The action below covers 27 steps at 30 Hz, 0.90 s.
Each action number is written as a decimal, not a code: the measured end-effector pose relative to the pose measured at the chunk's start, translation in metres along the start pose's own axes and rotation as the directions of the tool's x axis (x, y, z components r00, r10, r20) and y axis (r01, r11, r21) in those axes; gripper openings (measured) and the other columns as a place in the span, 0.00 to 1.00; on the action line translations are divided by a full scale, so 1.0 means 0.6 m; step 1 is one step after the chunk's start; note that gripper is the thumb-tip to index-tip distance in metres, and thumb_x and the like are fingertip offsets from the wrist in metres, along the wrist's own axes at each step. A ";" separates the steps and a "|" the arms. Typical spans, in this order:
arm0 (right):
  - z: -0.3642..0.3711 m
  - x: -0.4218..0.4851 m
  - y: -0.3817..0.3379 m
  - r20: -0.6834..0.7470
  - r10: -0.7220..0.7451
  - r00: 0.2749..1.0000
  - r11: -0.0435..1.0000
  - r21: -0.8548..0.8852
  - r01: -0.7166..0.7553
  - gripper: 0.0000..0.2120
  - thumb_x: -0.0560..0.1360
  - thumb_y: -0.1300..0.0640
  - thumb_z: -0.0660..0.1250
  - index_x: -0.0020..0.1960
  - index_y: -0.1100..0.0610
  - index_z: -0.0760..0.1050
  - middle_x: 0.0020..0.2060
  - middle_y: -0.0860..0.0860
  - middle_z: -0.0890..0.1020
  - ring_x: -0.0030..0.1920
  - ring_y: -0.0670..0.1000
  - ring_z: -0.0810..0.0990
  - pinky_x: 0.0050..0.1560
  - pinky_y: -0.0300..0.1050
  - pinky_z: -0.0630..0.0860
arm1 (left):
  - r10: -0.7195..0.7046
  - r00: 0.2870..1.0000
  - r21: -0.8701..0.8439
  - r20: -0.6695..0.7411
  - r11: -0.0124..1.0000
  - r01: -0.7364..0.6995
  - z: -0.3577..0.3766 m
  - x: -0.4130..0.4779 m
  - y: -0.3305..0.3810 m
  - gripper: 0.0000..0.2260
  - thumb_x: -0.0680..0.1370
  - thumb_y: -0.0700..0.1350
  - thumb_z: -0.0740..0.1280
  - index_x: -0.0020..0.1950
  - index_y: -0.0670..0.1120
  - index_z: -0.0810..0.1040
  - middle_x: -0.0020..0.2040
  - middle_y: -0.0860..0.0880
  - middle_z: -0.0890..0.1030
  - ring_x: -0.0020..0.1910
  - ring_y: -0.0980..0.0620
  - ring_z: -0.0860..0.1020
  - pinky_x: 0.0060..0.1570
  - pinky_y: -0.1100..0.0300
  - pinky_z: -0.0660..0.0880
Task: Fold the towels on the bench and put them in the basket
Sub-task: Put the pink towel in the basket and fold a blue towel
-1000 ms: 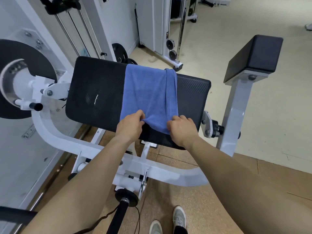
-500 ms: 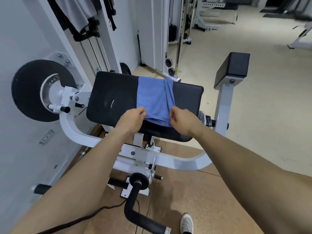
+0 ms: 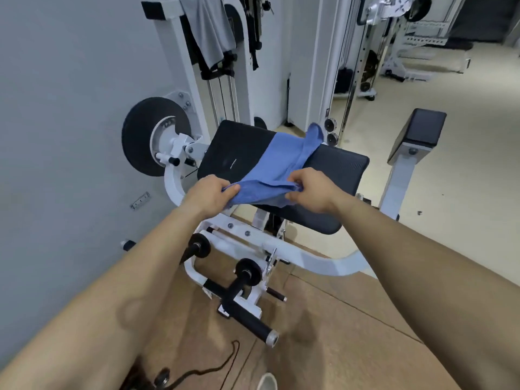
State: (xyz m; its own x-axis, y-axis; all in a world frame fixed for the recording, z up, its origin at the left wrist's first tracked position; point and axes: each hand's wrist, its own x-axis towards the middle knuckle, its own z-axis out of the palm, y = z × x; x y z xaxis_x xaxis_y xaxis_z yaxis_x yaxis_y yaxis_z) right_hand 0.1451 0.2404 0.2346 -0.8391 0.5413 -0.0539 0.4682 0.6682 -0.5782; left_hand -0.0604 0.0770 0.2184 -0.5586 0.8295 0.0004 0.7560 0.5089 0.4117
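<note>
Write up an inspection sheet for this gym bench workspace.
Surface: black bench pad, partly under the towel.
Job's things: one blue towel, near edge lifted, far part lying on the pad; basket not in view.
Clutter: grey cloth hanging on the machine behind.
Hands: left hand and right hand each pinch the towel's near edge.
Cables: black cord on the floor.
Surroundings: grey wall, weight plate, second pad on a white post.

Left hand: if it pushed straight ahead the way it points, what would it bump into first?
The left hand would probably meet the blue towel draped on the bench pad; depth is unclear.
</note>
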 end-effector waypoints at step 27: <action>0.330 -0.216 -0.526 0.543 -0.433 0.719 0.877 0.072 0.474 0.17 0.72 0.42 0.71 0.39 0.56 0.75 0.33 0.49 0.75 0.35 0.52 0.73 0.39 0.47 0.69 | -0.657 0.562 -0.553 -0.502 0.744 0.375 -0.257 -0.712 -0.258 0.09 0.84 0.50 0.56 0.54 0.46 0.71 0.45 0.53 0.75 0.47 0.50 0.72 0.48 0.57 0.67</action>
State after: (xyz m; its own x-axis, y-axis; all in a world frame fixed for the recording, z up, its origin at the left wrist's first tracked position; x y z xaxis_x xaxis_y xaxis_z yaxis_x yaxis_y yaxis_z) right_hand 0.0511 -0.1418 0.2631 -0.9567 -0.1776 -0.2305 -0.0071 0.8060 -0.5918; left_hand 0.0086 -0.3916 0.2949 -0.9822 0.0165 0.1871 0.1638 0.5623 0.8106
